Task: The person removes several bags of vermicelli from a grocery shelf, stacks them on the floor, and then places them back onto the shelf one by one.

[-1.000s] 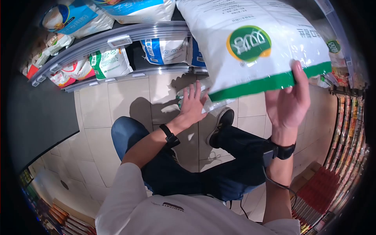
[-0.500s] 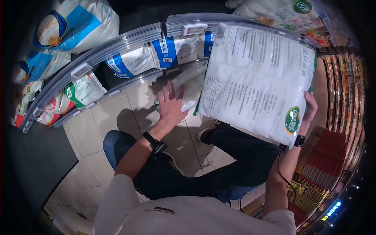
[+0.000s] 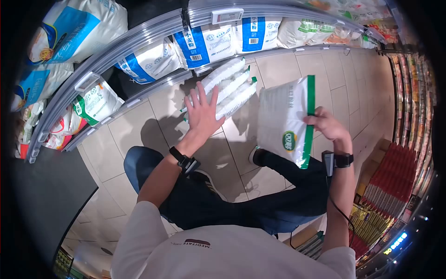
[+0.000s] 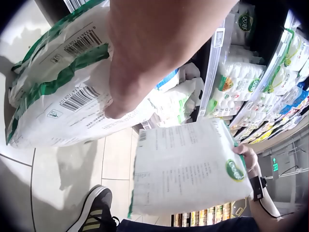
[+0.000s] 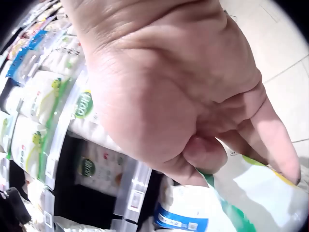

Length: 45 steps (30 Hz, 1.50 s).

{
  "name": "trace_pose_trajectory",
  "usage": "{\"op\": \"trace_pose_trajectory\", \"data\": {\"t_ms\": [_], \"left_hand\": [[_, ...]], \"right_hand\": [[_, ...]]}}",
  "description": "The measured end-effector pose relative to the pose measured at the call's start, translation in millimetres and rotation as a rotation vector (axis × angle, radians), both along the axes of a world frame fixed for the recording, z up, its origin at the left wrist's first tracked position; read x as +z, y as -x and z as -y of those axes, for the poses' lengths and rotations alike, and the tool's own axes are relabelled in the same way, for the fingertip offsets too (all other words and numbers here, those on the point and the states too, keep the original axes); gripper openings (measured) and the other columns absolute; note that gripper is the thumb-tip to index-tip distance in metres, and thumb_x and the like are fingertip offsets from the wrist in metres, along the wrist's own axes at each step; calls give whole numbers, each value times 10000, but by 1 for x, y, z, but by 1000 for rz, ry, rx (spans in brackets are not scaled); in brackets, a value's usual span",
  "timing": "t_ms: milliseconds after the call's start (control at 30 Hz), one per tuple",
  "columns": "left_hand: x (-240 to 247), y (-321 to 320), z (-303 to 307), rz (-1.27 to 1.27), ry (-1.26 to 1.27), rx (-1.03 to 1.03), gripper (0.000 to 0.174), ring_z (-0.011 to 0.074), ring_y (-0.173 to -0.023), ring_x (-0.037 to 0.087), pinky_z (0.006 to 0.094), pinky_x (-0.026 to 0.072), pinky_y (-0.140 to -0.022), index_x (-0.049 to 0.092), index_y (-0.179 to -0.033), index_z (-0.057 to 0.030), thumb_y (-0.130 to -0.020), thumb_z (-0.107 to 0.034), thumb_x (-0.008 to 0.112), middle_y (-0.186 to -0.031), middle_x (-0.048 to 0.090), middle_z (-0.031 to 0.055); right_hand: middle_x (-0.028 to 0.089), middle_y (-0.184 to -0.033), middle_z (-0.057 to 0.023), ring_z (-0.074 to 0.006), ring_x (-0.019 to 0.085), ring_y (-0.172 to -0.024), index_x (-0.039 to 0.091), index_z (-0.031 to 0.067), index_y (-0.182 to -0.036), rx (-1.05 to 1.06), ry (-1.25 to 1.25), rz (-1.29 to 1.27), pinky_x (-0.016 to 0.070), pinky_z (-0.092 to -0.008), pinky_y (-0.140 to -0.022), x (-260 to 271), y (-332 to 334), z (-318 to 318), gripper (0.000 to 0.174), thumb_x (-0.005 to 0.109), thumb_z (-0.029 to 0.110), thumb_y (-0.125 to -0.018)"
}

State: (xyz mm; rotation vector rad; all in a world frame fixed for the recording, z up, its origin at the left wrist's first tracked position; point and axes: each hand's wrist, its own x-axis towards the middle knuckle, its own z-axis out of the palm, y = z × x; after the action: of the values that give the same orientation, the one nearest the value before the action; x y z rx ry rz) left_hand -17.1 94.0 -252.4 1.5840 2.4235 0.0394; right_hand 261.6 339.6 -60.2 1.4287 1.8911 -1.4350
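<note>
right grip (image 3: 329, 125) pinched green-edged white food bag (image 3: 278, 116), head view right of centre | left grip (image 3: 203, 116) lay wide on bag stack (image 3: 232, 88) on floor (image 3: 367, 88), upper centre | step, judged: one-handed bag handling, stack steadied | next likely needed firm pinch, bag level

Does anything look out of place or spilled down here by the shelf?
Yes: several white bags are piled on the floor under the left hand, which looks odd beside a shelf stocked with other bags. I see no spill or tear.
</note>
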Motion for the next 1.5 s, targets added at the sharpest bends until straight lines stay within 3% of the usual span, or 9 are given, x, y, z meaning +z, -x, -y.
{"op": "trace_pose_trajectory", "data": {"t_ms": [200,333,433,533,767,967,1200,1300,1500], "left_hand": [[-4,6,-2,54,-15,21,1184,529,-1465,337,686,282,-1170,281,-1707,-182,-759,-598,855,-1685,216,348],[-8,10,-3,63,-25,28,1174,522,-1462,339,680,276,-1170,289,-1705,-181,-766,-610,847,-1687,218,344],[-7,11,-3,11,-16,13,1138,510,-1443,361,664,279,-1160,325,-1691,-170,-781,-654,808,-1679,242,340],[-6,11,-3,23,-4,12,1141,507,-1451,358,658,274,-1168,320,-1693,-170,-782,-648,813,-1685,233,334],[-2,8,-5,52,1,33,1192,524,-1480,327,675,278,-1168,277,-1707,-194,-754,-600,867,-1682,224,343],[-4,8,-2,54,-28,28,1187,529,-1471,337,676,288,-1164,290,-1702,-191,-746,-580,878,-1680,226,346],[-6,8,-2,43,-41,27,1158,525,-1457,347,669,290,-1161,307,-1699,-188,-763,-598,854,-1675,245,344],[-4,7,-3,37,-27,28,1155,525,-1456,352,665,288,-1166,308,-1700,-189,-767,-605,847,-1675,249,345],[-5,7,0,40,-75,27,1158,525,-1446,369,661,295,-1170,316,-1698,-176,-765,-611,846,-1668,260,350]], "right_hand": [[735,-833,-24,-108,668,-728,774,-45,-1009,72,243,-75,546,-273,-664,-26,24,38,270,743,222,-981],[735,-823,-41,-130,682,-749,761,-53,-977,249,377,4,560,-293,-683,-18,35,55,271,710,212,-999],[642,-675,-205,-287,697,-657,649,-102,-773,872,100,91,537,-383,-626,-23,41,78,349,731,204,-921],[642,-727,-296,-462,715,-744,688,-94,-743,1018,-38,-34,548,-532,-656,-27,47,120,243,699,136,-821],[702,-842,-239,-439,728,-803,665,-55,-845,1069,-281,-214,588,-505,-731,-48,61,126,91,640,32,-837],[712,-1350,-149,-296,743,-1026,779,3,-883,1323,-650,-193,631,-445,-823,-121,42,105,154,642,59,-840],[739,-1209,-181,-390,739,-904,747,8,-870,815,-737,102,611,-500,-798,-144,28,38,152,690,135,-931],[760,-1057,-218,-459,711,-851,734,-27,-928,557,-708,-155,578,-518,-787,-198,6,19,218,703,183,-979],[706,-756,-183,-297,756,-810,714,-62,-978,-204,-555,-158,549,-474,-762,-274,33,40,256,654,181,-1034]]}}
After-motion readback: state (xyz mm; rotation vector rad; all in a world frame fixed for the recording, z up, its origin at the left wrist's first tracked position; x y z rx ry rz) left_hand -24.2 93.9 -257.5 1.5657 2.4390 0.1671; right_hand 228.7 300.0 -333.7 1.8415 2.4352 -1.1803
